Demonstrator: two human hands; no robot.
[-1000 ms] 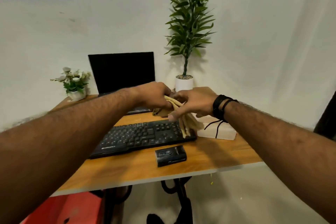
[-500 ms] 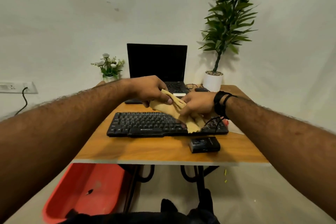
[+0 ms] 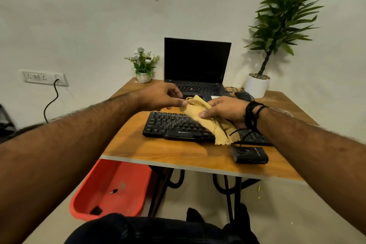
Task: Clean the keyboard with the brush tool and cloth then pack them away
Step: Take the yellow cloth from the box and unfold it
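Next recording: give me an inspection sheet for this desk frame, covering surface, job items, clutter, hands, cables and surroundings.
Surface: wooden desk, front strip bare.
Job's things: black keyboard lying flat; yellow cloth held above its right half, lower end draped over the keys; small black case at the front edge. Brush tool: nothing seen.
Clutter: open laptop, screen dark; mouse; flower pot; tall potted plant.
Grippers: left hand pinching the cloth's top edge; right hand gripping its middle.
Cables: wall plug lead hanging down; thin wires near the mouse.
Surroundings: red tub under the desk; white wall.
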